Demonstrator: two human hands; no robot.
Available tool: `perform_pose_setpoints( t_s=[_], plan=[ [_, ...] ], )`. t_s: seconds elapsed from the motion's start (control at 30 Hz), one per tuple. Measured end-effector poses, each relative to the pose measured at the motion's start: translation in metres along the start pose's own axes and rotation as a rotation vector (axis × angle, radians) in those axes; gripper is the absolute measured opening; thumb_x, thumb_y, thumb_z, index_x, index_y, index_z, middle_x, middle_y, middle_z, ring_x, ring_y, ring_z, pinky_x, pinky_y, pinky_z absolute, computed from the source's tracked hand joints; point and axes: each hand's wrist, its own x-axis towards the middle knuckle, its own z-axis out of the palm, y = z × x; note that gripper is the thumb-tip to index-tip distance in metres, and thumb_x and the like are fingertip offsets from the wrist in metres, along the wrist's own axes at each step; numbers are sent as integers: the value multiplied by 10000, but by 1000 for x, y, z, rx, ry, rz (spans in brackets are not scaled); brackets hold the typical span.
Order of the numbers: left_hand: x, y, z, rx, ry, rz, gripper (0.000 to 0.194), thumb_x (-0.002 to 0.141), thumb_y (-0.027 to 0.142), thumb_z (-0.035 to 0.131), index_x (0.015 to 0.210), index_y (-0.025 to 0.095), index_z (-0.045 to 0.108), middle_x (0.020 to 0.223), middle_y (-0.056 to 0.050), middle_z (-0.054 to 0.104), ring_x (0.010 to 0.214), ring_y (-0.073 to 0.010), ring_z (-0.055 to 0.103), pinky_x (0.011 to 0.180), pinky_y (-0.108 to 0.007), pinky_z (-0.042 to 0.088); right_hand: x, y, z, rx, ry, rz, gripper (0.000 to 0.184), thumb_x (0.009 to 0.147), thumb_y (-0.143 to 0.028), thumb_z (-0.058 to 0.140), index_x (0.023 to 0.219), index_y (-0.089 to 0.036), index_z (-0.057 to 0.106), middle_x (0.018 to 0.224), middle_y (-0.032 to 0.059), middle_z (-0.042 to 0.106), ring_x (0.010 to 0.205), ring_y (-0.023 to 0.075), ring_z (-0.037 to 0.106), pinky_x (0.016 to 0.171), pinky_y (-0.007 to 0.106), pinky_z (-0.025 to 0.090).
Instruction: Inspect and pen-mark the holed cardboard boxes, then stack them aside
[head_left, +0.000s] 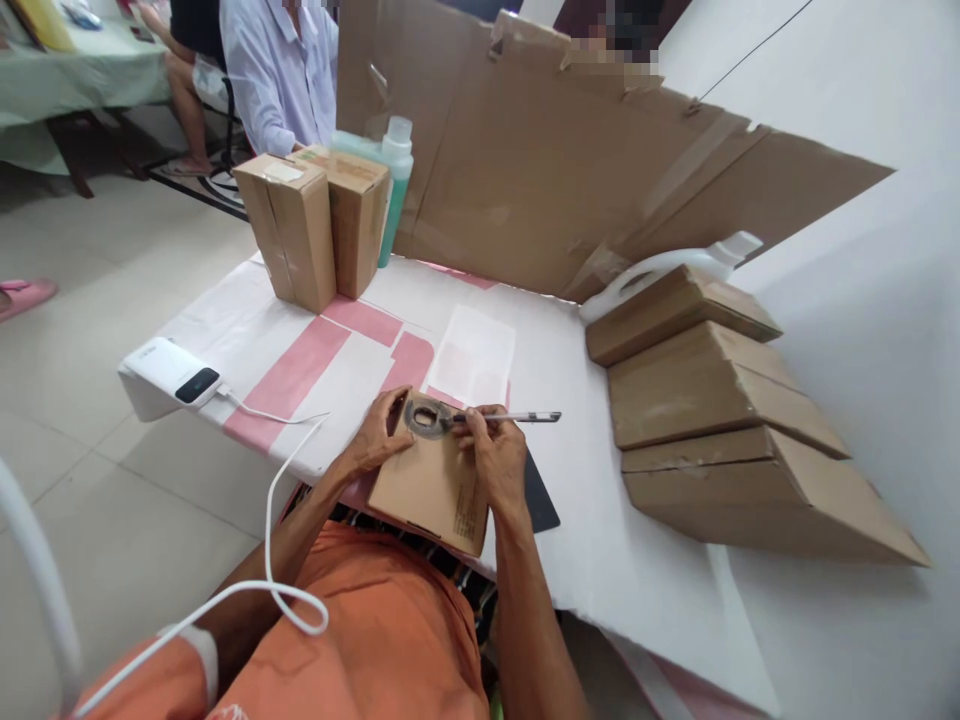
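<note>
Centrally, the cardboard box (pixel 431 485) lies between the gripping left hand (pixel 380 435) and pen-gripping right hand (pixel 496 455).

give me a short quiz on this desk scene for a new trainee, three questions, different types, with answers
1. True or false: the right hand has a pen in its grip.

2. Which thing does the left hand hold?
a) the power bank
b) the carton
c) the white bottle

3. How many boxes stand upright near the far left corner of the table?

Key: 1 true; 2 b; 3 two
</note>
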Motion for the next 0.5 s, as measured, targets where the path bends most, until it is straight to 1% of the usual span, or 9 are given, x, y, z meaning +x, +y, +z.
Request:
perform_pose_setpoints(
  t_s=[0.1, 0.17, 0.23, 0.3, 0.37, 0.4, 0.47, 0.5],
  plan=[
    [0, 1, 0, 6, 5, 2, 897, 732, 322, 794, 1559, 169, 481, 1554, -183, 543, 1466, -387, 523, 1267, -553, 389, 16, -8, 19, 83, -81, -24, 362, 887, -561, 695, 897, -206, 624, 672, 18, 746, 539, 155, 650, 567, 261, 501],
    [0, 2, 0, 9, 10, 1, 887, 737, 330, 797, 1554, 172, 488, 1553, -184, 541, 1463, -391, 525, 1264, -562, 391, 28, -16, 27, 160, -91, -47, 358, 864, -548, 719, 910, -216, 594, 727, 21, 762, 545, 150, 646, 561, 262, 499],
    [-1, 2, -1, 8, 12, 1, 883, 738, 340, 802, 1549, 174, 495, 1546, -184, 544, 1457, -391, 530, 1263, -567, 391, 38, -26, 21, 218, -31, -80, 361, 851, -530, 731, 943, -236, 544, 818, 23, 778, 552, 144, 639, 537, 256, 476],
    [0, 3, -1, 3, 18, 3, 879, 740, 352, 808, 1544, 175, 499, 1539, -183, 550, 1455, -386, 535, 1265, -564, 391, 46, -33, 2, 173, 70, -127, 356, 857, -521, 723, 958, -249, 516, 822, -2, 750, 534, 133, 591, 520, 251, 430],
    [0, 3, -1, -6, 23, 3, 879, 740, 362, 812, 1539, 171, 499, 1529, -183, 561, 1454, -383, 539, 1264, -560, 394, 47, -35, -25, -19, 123, -172, 318, 886, -514, 703, 917, -248, 531, 732, -39, 670, 531, 129, 525, 545, 257, 394],
    [-1, 3, -2, -11, 26, 2, 878, 741, 363, 809, 1539, 168, 497, 1526, -184, 565, 1454, -381, 539, 1263, -558, 397, 46, -33, -38, -156, 117, -179, 294, 911, -499, 687, 887, -245, 541, 690, -48, 626, 545, 135, 505, 570, 264, 384],
    [-1, 4, -3, -14, 30, -6, 879, 744, 356, 794, 1546, 165, 488, 1523, -185, 565, 1450, -378, 542, 1261, -558, 400, 37, -24, -58, -466, 56, -135, 252, 968, -449, 642, 856, -239, 557, 658, -35, 596, 597, 162, 519, 620, 282, 362],
    [-2, 4, -4, -9, 33, -12, 879, 746, 352, 786, 1550, 165, 482, 1522, -185, 562, 1447, -377, 544, 1260, -561, 400, 31, -19, -64, -628, 5, -81, 227, 1000, -423, 609, 878, -234, 574, 681, -13, 622, 637, 180, 551, 638, 291, 351]
  ],
)
